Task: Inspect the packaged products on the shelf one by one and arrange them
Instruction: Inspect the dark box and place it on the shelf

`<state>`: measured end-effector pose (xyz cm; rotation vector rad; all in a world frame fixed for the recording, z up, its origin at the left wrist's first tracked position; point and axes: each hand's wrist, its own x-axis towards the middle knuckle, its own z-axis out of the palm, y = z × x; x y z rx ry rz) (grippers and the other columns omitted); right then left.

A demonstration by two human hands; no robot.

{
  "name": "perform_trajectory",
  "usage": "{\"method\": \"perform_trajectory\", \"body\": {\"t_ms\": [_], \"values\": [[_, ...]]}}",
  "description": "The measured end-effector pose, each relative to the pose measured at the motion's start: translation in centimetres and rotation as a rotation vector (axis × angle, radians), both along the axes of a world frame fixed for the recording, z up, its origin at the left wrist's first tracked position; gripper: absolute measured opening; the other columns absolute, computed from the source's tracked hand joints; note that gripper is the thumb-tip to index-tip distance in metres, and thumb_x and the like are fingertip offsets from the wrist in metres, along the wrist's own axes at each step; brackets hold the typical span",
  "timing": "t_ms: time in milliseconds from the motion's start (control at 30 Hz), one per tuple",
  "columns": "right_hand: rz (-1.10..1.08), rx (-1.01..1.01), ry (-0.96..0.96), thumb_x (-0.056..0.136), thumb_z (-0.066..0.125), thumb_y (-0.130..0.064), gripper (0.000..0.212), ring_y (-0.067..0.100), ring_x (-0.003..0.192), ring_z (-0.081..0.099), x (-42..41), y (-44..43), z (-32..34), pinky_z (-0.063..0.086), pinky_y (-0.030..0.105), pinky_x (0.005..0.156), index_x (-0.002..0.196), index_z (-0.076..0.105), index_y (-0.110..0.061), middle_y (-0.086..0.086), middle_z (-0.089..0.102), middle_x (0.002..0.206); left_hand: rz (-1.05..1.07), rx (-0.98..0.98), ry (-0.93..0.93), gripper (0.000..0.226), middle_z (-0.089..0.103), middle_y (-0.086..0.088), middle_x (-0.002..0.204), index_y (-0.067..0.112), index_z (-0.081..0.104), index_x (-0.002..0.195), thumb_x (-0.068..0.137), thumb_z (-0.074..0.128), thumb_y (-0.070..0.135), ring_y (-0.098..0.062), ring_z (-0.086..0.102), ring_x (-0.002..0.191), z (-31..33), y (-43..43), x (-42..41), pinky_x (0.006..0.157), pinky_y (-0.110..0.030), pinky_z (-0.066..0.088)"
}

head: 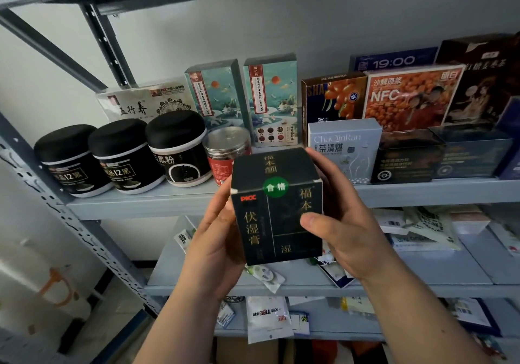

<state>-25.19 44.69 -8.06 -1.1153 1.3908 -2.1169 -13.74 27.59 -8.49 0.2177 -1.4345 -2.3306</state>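
A black box [277,209] with gold lettering and a round green sticker is held up in front of the grey shelf [422,192]. My left hand [218,240] grips its left side and underside. My right hand [342,220] grips its right side, thumb pressed on the front face. Behind it on the shelf stand three black jars [123,155], a red can with a silver lid [225,152], two teal boxes [242,96], a white box [344,150] and orange boxes [408,96].
Dark boxes [439,155] line the right of the shelf, with taller boxes behind. A white flat pack [143,102] leans at the back left. The lower shelf [422,271] holds scattered sachets and flat boxes. A perforated grey upright [73,223] runs down the left.
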Motion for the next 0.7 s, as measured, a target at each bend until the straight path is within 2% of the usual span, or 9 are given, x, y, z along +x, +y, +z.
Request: {"method": "perform_trajectory", "body": {"t_ms": [100,167,233,333,433,500,567,633,700], "values": [[0.016,-0.021,0.038,0.076,0.076,-0.016,0.084,0.03,0.144,0.046,0.1,0.0,-0.3,0.049,0.053,0.108,0.151,0.045,-0.039,0.0,0.05,0.153,-0.072,-0.05,0.081,0.1,0.043,-0.027,0.153,0.015,0.033,0.157,0.077,0.085,0.047,-0.05,0.043,0.139,0.1,0.0,0.2,0.111,-0.075,0.03],[0.02,-0.042,0.041,0.075,0.076,-0.015,0.084,0.03,0.144,0.045,0.2,0.0,-0.3,0.049,0.051,0.108,0.15,0.046,-0.039,0.0,0.05,0.153,-0.108,-0.071,0.102,0.109,0.036,-0.029,0.157,0.011,0.027,0.158,0.074,0.088,0.043,-0.052,0.039,0.141,0.1,0.0,0.3,0.112,-0.076,0.028],[0.016,-0.047,0.04,0.075,0.076,-0.015,0.085,0.031,0.145,0.044,0.2,0.0,-0.4,0.048,0.054,0.109,0.15,0.046,-0.038,0.001,0.05,0.153,-0.146,-0.083,0.116,0.115,0.035,-0.031,0.156,0.009,0.027,0.158,0.068,0.093,0.037,-0.052,0.039,0.14,0.2,-0.1,0.4,0.111,-0.072,0.032],[-0.013,-0.024,0.059,0.074,0.078,-0.018,0.083,0.03,0.144,0.045,0.3,0.0,-0.3,0.047,0.057,0.11,0.149,0.046,-0.035,0.001,0.051,0.152,-0.158,-0.118,0.129,0.11,0.047,-0.031,0.147,0.008,0.032,0.155,0.067,0.095,0.029,-0.05,0.049,0.133,0.0,-0.1,0.4,0.103,-0.06,0.048],[-0.056,-0.005,0.051,0.073,0.084,-0.03,0.079,0.02,0.14,0.051,0.6,-0.1,0.0,0.054,0.041,0.104,0.144,0.05,-0.034,-0.003,0.057,0.146,-0.13,-0.065,0.116,0.098,0.061,-0.027,0.132,0.001,0.046,0.144,0.067,0.093,0.04,-0.045,0.06,0.121,-0.2,0.3,0.3,0.093,-0.052,0.055],[-0.058,-0.013,-0.009,0.081,0.082,-0.041,0.064,0.018,0.135,0.056,0.7,-0.1,0.3,0.055,0.032,0.098,0.14,0.058,-0.036,-0.002,0.061,0.143,-0.114,0.076,0.102,0.087,0.067,-0.021,0.128,0.008,0.067,0.129,0.058,0.095,0.05,-0.039,0.065,0.118,-0.6,0.6,0.2,0.091,-0.051,0.058],[-0.099,-0.001,-0.008,0.091,0.073,-0.048,0.047,0.018,0.133,0.058,0.8,0.0,0.6,0.054,0.03,0.098,0.136,0.063,-0.04,-0.003,0.063,0.141,-0.139,0.262,0.067,0.089,0.065,-0.022,0.134,0.012,0.071,0.126,0.052,0.096,0.054,-0.039,0.064,0.121,-0.7,1.0,0.2,0.09,-0.054,0.058],[-0.119,0.003,0.003,0.093,0.064,-0.041,0.041,0.017,0.13,0.061,1.0,0.1,0.7,0.054,0.031,0.099,0.134,0.066,-0.04,-0.004,0.066,0.139,-0.24,0.362,0.035,0.091,0.059,-0.027,0.139,0.01,0.064,0.135,0.062,0.091,0.057,-0.047,0.063,0.119,-1.0,1.1,0.4,0.079,-0.051,0.062],[-0.119,0.006,0.019,0.098,0.06,-0.034,0.04,0.019,0.13,0.061,1.2,0.1,0.8,0.052,0.039,0.106,0.137,0.064,-0.036,-0.003,0.066,0.139,-0.416,0.433,0.062,0.084,0.049,-0.033,0.145,0.006,0.047,0.149,0.089,0.064,0.062,-0.06,0.054,0.123,-1.8,0.9,0.2,0.074,-0.047,0.064]]}}
